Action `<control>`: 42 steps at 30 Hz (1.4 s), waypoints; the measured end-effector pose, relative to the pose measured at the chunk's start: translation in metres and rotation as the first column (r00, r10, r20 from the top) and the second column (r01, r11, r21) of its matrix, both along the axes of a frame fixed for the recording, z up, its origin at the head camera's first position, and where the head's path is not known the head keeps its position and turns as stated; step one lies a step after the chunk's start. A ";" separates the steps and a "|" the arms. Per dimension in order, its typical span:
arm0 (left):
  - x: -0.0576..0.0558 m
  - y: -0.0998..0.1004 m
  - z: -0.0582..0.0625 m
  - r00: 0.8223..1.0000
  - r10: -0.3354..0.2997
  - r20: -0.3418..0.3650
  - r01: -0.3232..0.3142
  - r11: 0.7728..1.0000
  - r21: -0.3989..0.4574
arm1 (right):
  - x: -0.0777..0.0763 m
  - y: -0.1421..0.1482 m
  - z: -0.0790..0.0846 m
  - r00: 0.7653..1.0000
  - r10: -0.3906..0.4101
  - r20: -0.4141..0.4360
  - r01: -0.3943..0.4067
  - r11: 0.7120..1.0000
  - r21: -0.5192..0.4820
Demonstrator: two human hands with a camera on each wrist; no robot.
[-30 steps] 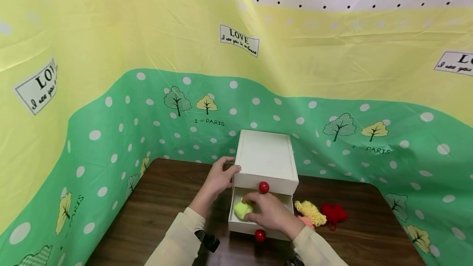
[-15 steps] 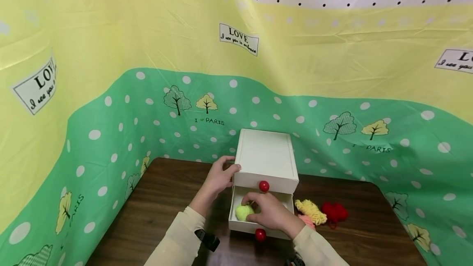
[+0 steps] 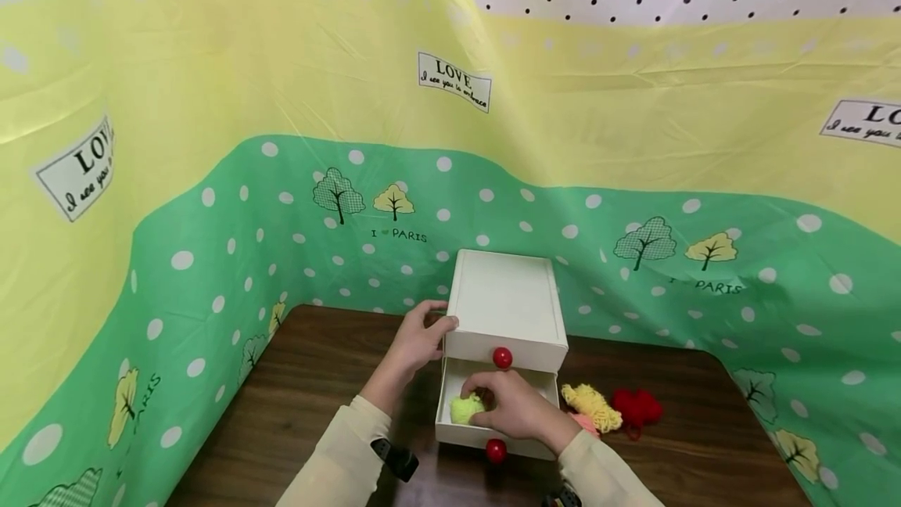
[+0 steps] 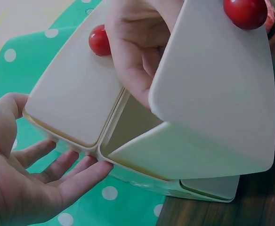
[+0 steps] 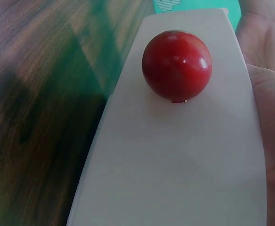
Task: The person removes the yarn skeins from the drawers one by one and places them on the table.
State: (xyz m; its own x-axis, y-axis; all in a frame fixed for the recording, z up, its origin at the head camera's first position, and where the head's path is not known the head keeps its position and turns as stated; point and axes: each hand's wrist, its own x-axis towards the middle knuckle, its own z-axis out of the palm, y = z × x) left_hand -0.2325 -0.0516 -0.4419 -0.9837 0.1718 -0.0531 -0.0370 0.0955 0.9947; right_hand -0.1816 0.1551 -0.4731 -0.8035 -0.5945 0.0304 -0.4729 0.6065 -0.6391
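Note:
A white two-drawer box (image 3: 507, 296) with red knobs stands on the table, its lower drawer (image 3: 464, 434) pulled out. Inside that drawer, near the front left, is a lime-green ball of yarn (image 3: 464, 409). My right hand (image 3: 517, 407) reaches in from the right and holds the yarn between curled fingers and thumb. My left hand (image 3: 420, 339) rests against the box's left side, its fingers (image 4: 83, 181) spread and nearly straight, thumb at the front upper edge. In the right wrist view the drawer front and its red knob (image 5: 177, 66) cover the yarn.
Right of the box lie a yellow yarn bundle (image 3: 593, 405), a red one (image 3: 636, 408) and a pink one (image 3: 586, 422), partly hidden by my right arm. A patterned curtain (image 3: 394, 257) hangs behind the dark wooden table (image 3: 296, 390).
The lime-green yarn has shifted slightly right and toward the drawer's front in my right hand. My left hand stays on the box.

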 end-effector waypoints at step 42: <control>0.000 0.000 -0.005 1.000 0.006 0.001 -0.006 1.000 0.017 | 0.035 0.051 0.037 0.987 -0.153 -0.045 0.143 0.975 -0.168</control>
